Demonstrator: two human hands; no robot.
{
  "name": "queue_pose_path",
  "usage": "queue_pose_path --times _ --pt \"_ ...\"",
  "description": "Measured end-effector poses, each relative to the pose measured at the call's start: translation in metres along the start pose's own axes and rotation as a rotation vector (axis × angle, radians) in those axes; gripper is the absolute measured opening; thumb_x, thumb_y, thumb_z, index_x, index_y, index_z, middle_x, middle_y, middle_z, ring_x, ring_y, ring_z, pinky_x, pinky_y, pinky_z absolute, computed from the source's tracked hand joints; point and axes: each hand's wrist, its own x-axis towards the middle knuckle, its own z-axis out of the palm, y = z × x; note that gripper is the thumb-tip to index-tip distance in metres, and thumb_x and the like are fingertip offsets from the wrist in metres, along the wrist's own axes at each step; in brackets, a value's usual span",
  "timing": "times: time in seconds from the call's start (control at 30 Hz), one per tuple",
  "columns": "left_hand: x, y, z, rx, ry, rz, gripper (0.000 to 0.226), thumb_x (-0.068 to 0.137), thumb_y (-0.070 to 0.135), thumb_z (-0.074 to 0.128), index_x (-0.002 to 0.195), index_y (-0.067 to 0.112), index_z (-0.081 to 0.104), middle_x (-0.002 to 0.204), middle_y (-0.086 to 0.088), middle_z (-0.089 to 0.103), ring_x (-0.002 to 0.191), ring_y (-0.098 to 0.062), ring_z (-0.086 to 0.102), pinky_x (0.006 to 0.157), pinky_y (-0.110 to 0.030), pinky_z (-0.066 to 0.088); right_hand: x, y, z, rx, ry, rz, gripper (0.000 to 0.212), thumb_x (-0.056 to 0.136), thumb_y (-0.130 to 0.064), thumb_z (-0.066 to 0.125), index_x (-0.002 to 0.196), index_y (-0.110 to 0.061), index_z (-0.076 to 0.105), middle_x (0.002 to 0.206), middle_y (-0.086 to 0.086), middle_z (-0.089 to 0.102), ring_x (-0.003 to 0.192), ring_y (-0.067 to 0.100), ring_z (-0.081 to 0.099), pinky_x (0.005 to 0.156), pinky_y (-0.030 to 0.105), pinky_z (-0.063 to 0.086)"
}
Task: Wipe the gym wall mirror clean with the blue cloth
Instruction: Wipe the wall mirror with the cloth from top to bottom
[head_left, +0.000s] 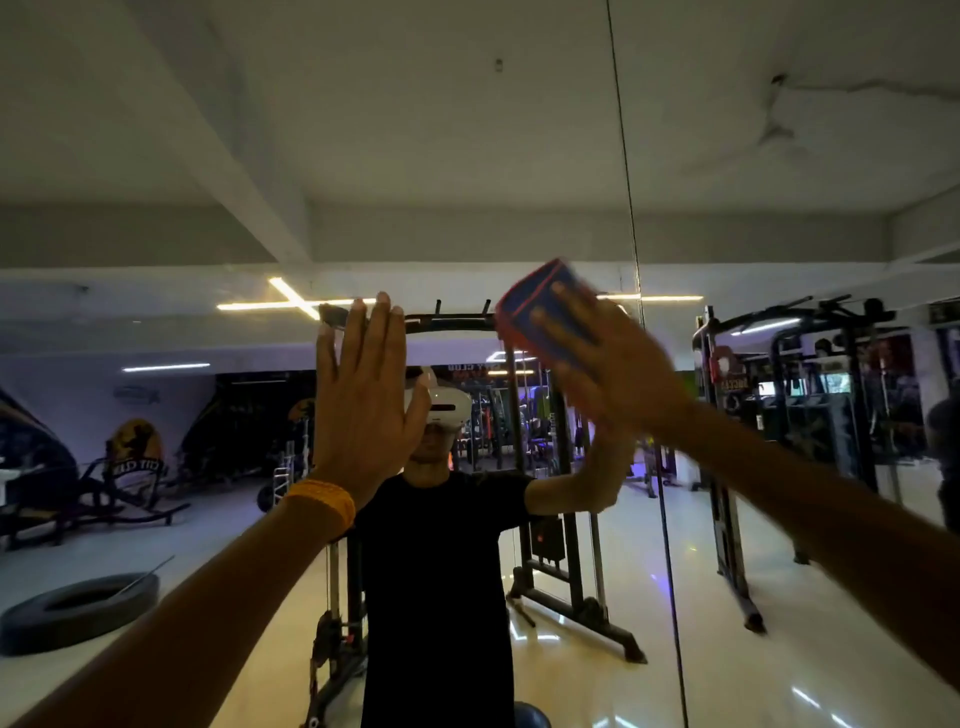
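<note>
"Toward the left of the mirror panel, my left hand lies flat on the glass, fingers straight, holding nothing. A yellow wristband sits at the wrist."

"And the cloth?"

"Further right, near the panel's right edge by the seam. The blue cloth is pressed to the glass under my right hand, fingers spread flat over it, not curled round it. That hand is blurred."

"How far along?"

"Mid-wipe, I'd judge. I can't make out streaks or dirt, so how much is cleaned is unclear. The lower glass and the panel beyond the seam are probably left to do."
</note>
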Motion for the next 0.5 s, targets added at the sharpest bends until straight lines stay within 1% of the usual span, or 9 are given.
queue_pose_path --times 0.03,0.1,0.13,0.17,0.23,0.3,0.37,0.43,0.5 --pt "0.0 0.0 0.0 0.013 -0.003 -0.001 0.077 0.103 0.053 0.018 0.164 0.006 0.018 0.173 -0.015 0.008 0.16 -0.034 0.003 0.128 -0.06 0.005 0.008 0.026 -0.005 -0.011 0.024 0.085 0.057 0.111 -0.049 0.015 0.163 -0.025 0.014 0.171 0.013 0.014 0.159 0.028 0.004 0.126 0.058 0.018" --pt "-0.001 0.0 0.001 0.056 -0.009 -0.006 0.077 0.103 0.051 0.019 0.164 0.006 0.018 0.173 -0.016 0.008 0.16 -0.036 0.004 0.128 -0.061 0.006 0.026 0.061 -0.018 0.012 0.072 0.411 0.059 0.11 -0.053 0.011 0.164 -0.027 0.014 0.171 0.015 0.017 0.158 0.033 0.009 0.125 0.061 0.019" --pt "-0.001 0.0 0.001 0.073 -0.017 -0.004 0.076 0.103 0.051 0.02 0.164 0.005 0.018 0.173 -0.017 0.007 0.16 -0.036 0.004 0.128 -0.061 0.007 0.033 0.062 -0.02 0.037 0.084 0.533 0.06 0.11 -0.051 0.015 0.164 -0.026 0.017 0.171 0.015 0.017 0.158 0.035 0.011 0.125 0.061 0.019" --pt "0.0 0.0 0.001 0.08 -0.019 -0.001 0.076 0.103 0.05 0.022 0.164 0.005 0.018 0.173 -0.017 0.008 0.16 -0.037 0.004 0.127 -0.061 0.008 0.037 0.05 -0.02 0.049 0.091 0.576 0.059 0.11 -0.047 0.02 0.165 -0.025 0.02 0.171 0.015 0.017 0.158 0.036 0.012 0.125 0.06 0.018" --pt "0.001 0.001 0.0 0.06 0.004 -0.004 0.076 0.103 0.049 0.025 0.164 0.005 0.019 0.173 -0.017 0.008 0.16 -0.036 0.004 0.127 -0.061 0.009 0.037 0.005 -0.012 0.03 0.06 0.44 0.058 0.11 -0.042 0.022 0.164 -0.024 0.019 0.171 0.014 0.015 0.159 0.035 0.01 0.127 0.057 0.014" --pt "0.004 0.009 -0.002 0.002 0.048 -0.026 0.075 0.102 0.046 0.03 0.164 0.005 0.019 0.173 -0.015 0.006 0.161 -0.032 0.0 0.129 -0.058 0.006 0.025 -0.027 -0.002 0.016 -0.012 0.134 0.059 0.11 -0.046 0.014 0.164 -0.021 0.015 0.172 0.014 0.011 0.159 0.034 0.007 0.128 0.055 0.01" --pt "0.017 0.022 -0.005 -0.075 0.101 -0.07 0.074 0.103 0.044 0.034 0.164 0.004 0.019 0.174 -0.013 0.005 0.161 -0.03 -0.002 0.13 -0.053 0.002 0.027 -0.018 0.002 -0.012 -0.054 0.021 0.059 0.111 -0.047 0.016 0.164 -0.022 0.014 0.172 0.013 0.011 0.159 0.031 0.006 0.128 0.053 0.009" --pt "0.038 0.033 -0.007 -0.097 0.108 -0.089 0.074 0.103 0.045 0.03 0.163 0.003 0.019 0.173 -0.014 0.006 0.161 -0.03 -0.001 0.13 -0.052 0.0 0.049 0.018 -0.002 0.005 0.01 0.197 0.06 0.11 -0.047 0.019 0.164 -0.022 0.017 0.171 0.013 0.014 0.159 0.031 0.009 0.128 0.055 0.013" --pt "0.059 0.037 -0.007 -0.085 0.089 -0.081 0.076 0.103 0.048 0.023 0.164 0.003 0.017 0.173 -0.014 0.006 0.161 -0.03 -0.001 0.13 -0.052 0.0 0.073 0.062 -0.012 0.008 0.08 0.458 0.065 0.106 -0.051 0.012 0.164 -0.02 0.019 0.171 0.015 0.015 0.158 0.034 0.01 0.126 0.058 0.016"
